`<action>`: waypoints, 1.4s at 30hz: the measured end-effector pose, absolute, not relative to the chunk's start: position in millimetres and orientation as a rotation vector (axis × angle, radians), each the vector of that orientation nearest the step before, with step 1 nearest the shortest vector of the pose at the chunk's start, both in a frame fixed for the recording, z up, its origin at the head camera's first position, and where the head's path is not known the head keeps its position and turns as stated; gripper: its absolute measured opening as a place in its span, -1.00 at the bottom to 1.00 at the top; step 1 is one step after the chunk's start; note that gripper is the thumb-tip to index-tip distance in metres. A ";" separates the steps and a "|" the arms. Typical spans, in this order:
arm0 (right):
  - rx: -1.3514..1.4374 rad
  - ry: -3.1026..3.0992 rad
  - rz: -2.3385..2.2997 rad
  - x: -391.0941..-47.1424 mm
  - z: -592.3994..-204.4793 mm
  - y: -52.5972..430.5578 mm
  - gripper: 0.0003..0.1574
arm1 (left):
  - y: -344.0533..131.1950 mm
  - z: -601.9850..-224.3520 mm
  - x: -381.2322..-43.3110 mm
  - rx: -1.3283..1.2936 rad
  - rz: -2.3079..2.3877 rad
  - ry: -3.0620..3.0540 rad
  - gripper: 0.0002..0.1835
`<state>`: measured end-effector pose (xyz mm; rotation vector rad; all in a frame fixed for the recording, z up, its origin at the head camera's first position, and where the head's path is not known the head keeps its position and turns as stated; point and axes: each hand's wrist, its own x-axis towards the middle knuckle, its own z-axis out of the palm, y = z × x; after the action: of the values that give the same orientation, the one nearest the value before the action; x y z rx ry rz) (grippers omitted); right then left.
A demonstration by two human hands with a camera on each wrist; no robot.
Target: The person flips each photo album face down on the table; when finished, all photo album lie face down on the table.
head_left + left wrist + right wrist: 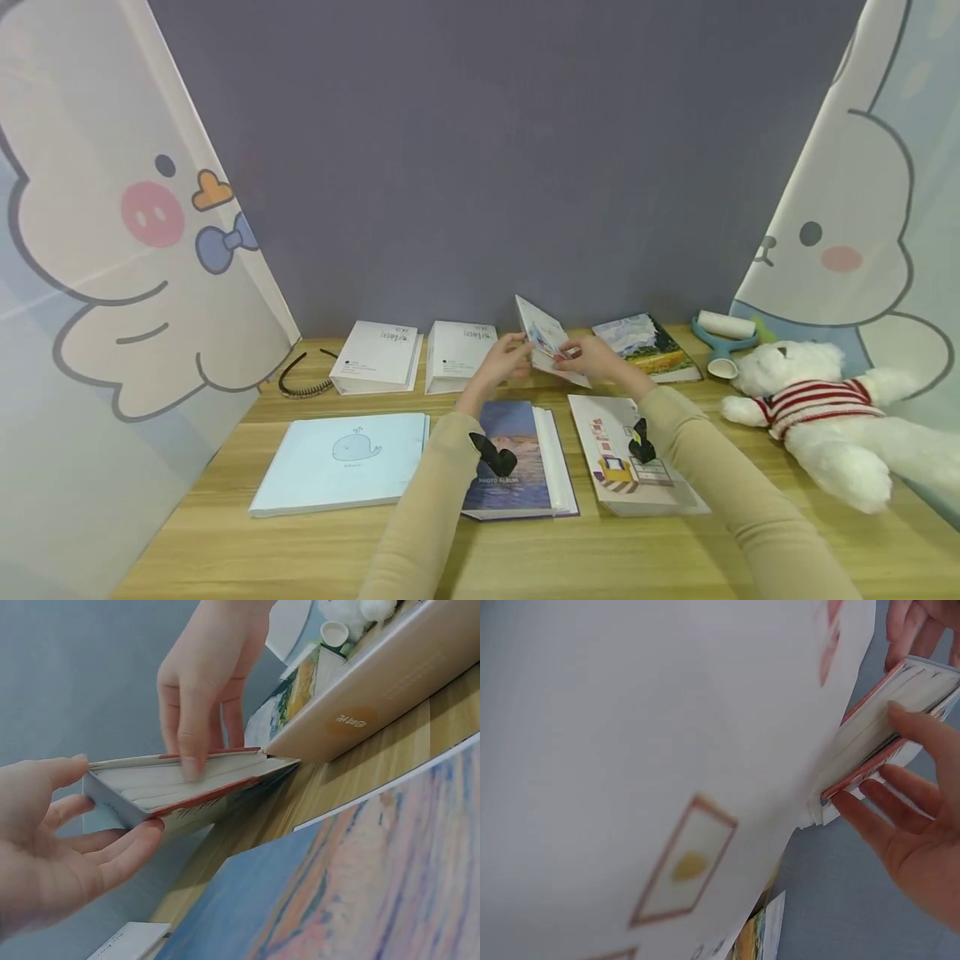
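A small photo album with a printed cover is held tilted at the back of the table. My left hand grips its spine end; the left wrist view shows this hand's thumb above and fingers below the album's grey-white spine. From the other side, my right hand pinches the album, its thumb on the page edges and its fingers behind the cover. Below the hands lie a purple-blue album marked PHOTO ALBUM and a white album with a house drawing.
Two white albums and a black toothed headband are at the back left. A pale blue whale album lies in front. To the right are a landscape-painted album, a blue lint roller and a white teddy bear.
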<state>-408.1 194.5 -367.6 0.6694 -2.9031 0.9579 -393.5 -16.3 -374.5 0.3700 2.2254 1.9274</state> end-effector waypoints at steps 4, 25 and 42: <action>0.700 -2.847 1.001 -408.2 -368.0 189.7 -0.41 | -16.6 -376.9 -392.9 0.383 1.927 2.228 -0.39; 0.666 -2.726 1.105 -401.9 -359.8 180.0 -0.48 | -16.5 -383.0 -393.9 0.327 2.093 2.163 -0.48; 0.630 -2.685 1.532 -400.2 -352.4 169.6 -0.34 | -15.1 -378.5 -393.9 0.397 2.072 2.046 -0.45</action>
<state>-400.2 169.6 -352.4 0.6297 -2.6852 1.5321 -393.9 -15.1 -378.5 0.3969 2.0463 2.0724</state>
